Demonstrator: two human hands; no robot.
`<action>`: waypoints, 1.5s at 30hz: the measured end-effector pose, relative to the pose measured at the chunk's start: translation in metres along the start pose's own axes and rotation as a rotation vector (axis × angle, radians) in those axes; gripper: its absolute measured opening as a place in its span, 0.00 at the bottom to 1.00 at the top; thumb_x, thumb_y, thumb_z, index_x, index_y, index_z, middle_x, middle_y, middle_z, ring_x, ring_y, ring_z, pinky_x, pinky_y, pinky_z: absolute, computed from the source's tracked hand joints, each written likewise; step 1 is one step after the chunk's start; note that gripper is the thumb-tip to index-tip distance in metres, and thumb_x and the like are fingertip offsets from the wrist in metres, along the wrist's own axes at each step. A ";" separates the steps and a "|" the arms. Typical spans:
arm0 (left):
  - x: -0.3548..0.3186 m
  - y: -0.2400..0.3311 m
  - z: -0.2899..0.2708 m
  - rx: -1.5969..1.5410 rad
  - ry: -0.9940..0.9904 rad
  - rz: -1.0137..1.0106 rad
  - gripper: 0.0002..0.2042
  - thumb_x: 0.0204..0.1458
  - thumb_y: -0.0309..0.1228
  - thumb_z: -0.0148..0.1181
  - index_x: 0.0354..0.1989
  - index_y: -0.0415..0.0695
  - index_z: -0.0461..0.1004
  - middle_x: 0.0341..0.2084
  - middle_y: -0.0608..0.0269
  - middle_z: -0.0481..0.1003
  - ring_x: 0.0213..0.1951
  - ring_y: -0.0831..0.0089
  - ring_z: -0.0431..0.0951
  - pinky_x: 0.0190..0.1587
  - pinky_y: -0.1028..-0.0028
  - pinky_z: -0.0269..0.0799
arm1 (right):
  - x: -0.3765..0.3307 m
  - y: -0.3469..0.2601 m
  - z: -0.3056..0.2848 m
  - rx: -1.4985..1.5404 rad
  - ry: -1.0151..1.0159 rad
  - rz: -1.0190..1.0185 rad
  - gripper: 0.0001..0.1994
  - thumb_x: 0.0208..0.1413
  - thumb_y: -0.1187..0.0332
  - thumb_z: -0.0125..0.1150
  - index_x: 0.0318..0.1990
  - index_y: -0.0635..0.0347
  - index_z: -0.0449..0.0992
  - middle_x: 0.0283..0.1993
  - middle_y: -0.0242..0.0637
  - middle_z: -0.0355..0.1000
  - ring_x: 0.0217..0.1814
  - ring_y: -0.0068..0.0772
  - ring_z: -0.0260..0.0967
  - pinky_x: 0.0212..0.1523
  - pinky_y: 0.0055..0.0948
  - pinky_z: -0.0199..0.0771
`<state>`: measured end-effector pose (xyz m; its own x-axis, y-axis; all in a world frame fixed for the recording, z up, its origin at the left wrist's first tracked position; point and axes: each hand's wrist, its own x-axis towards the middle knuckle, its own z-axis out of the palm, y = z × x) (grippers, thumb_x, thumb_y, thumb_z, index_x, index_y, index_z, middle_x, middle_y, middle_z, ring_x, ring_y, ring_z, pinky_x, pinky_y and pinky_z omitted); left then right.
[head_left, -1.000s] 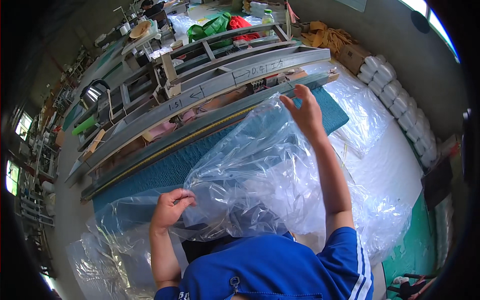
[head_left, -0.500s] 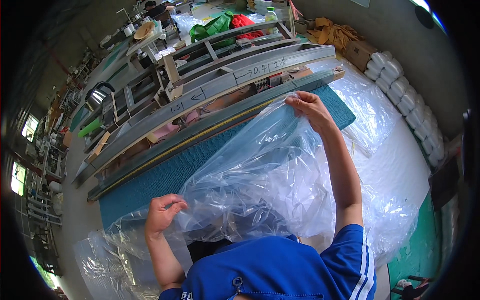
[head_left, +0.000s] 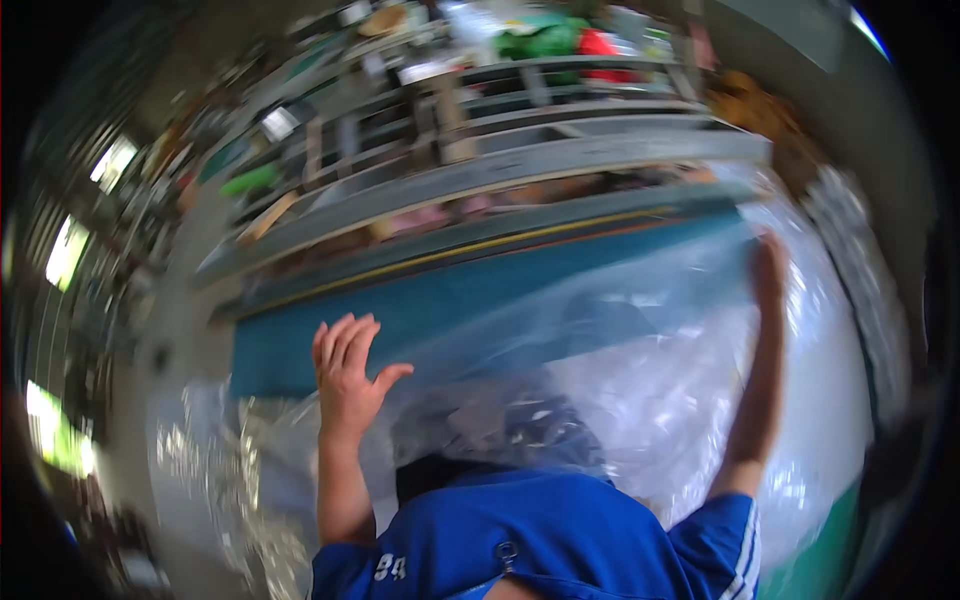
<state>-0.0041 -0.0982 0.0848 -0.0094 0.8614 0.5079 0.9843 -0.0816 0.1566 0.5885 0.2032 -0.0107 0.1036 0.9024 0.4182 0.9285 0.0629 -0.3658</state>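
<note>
My left hand (head_left: 348, 375) is open above the front edge of the blue-green padded strip (head_left: 300, 345), fingers raised and thumb pointing right, with nothing in it. Far to the right, my right hand (head_left: 768, 268) is smeared by motion. It looks closed on the upper corner of a clear plastic sheet (head_left: 640, 300), whose edge slants up to it. The sheet spreads across the strip and down toward my blue shirt. Its folds hide part of the strip's front edge.
Behind the strip runs a long rail with a yellow measuring strip (head_left: 480, 243). A grey metal frame (head_left: 600, 150) stands beyond it. More crumpled plastic (head_left: 215, 470) lies at the left. Wrapped white bundles (head_left: 860, 270) are stacked along the right wall.
My right hand has moved right and down, drawing the sheet's edge out across the strip. My left hand has let go of the sheet and opened. The whole view has shifted and blurred.
</note>
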 end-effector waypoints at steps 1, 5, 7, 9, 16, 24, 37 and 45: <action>-0.007 -0.013 -0.008 0.078 0.159 -0.005 0.18 0.43 0.30 0.66 0.42 0.40 0.70 0.39 0.59 0.74 0.44 0.61 0.72 0.49 0.65 0.65 | -0.005 0.080 -0.008 -0.563 -0.073 0.002 0.19 0.62 0.62 0.41 0.54 0.66 0.66 0.52 0.47 0.66 0.54 0.41 0.63 0.56 0.34 0.60; -0.099 -0.069 -0.046 0.240 0.577 -0.525 0.17 0.45 0.29 0.64 0.44 0.42 0.70 0.38 0.56 0.73 0.42 0.57 0.71 0.47 0.64 0.65 | -0.087 0.191 -0.049 -0.383 0.045 0.181 0.19 0.62 0.63 0.40 0.52 0.67 0.67 0.50 0.49 0.67 0.52 0.42 0.65 0.53 0.35 0.63; -0.170 -0.112 -0.048 0.318 0.668 -0.717 0.14 0.50 0.32 0.59 0.44 0.41 0.70 0.36 0.56 0.73 0.39 0.55 0.72 0.44 0.62 0.66 | -0.129 0.229 -0.060 -0.480 -0.109 0.269 0.19 0.61 0.63 0.39 0.51 0.68 0.68 0.49 0.50 0.68 0.50 0.43 0.65 0.51 0.35 0.64; -0.249 -0.148 -0.042 0.348 0.418 -1.003 0.15 0.50 0.35 0.58 0.44 0.40 0.70 0.36 0.55 0.74 0.38 0.54 0.73 0.43 0.63 0.67 | -0.156 0.253 -0.063 -0.544 -0.285 0.341 0.19 0.61 0.63 0.39 0.50 0.68 0.68 0.48 0.50 0.69 0.49 0.44 0.66 0.50 0.35 0.65; -0.431 -0.166 0.109 -0.235 -0.689 -0.935 0.37 0.44 0.39 0.63 0.61 0.38 0.55 0.51 0.43 0.68 0.53 0.54 0.68 0.53 0.66 0.65 | -0.127 0.176 0.090 -0.047 -0.448 -0.147 0.19 0.60 0.64 0.39 0.49 0.71 0.69 0.51 0.54 0.68 0.55 0.49 0.65 0.55 0.35 0.62; -0.240 -0.088 0.175 -0.758 0.169 -0.499 0.25 0.48 0.22 0.58 0.57 0.42 0.62 0.56 0.54 0.63 0.59 0.61 0.61 0.58 0.63 0.60 | -0.201 -0.051 0.374 0.216 -0.523 -0.796 0.22 0.55 0.70 0.51 0.57 0.67 0.60 0.59 0.55 0.58 0.62 0.53 0.53 0.64 0.42 0.49; -0.243 -0.086 0.066 -1.330 0.300 -0.662 0.04 0.51 0.26 0.55 0.32 0.41 0.74 0.29 0.64 0.76 0.31 0.78 0.73 0.35 0.78 0.67 | -0.161 0.012 -0.083 0.583 -0.145 0.081 0.12 0.61 0.60 0.49 0.30 0.55 0.71 0.16 0.24 0.61 0.16 0.12 0.55 0.15 0.14 0.53; -0.175 -0.038 -0.036 -1.091 0.554 0.060 0.14 0.56 0.35 0.51 0.21 0.41 0.68 0.20 0.61 0.71 0.18 0.72 0.70 0.19 0.76 0.63 | -0.218 -0.185 0.052 0.330 -0.741 -0.427 0.14 0.48 0.70 0.59 0.42 0.65 0.74 0.41 0.47 0.73 0.44 0.43 0.72 0.44 0.32 0.70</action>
<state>-0.0465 -0.2640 0.0201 -0.3047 0.5336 0.7889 0.3243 -0.7207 0.6127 0.3753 0.0172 -0.0770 -0.5858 0.8100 -0.0265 0.6747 0.4693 -0.5697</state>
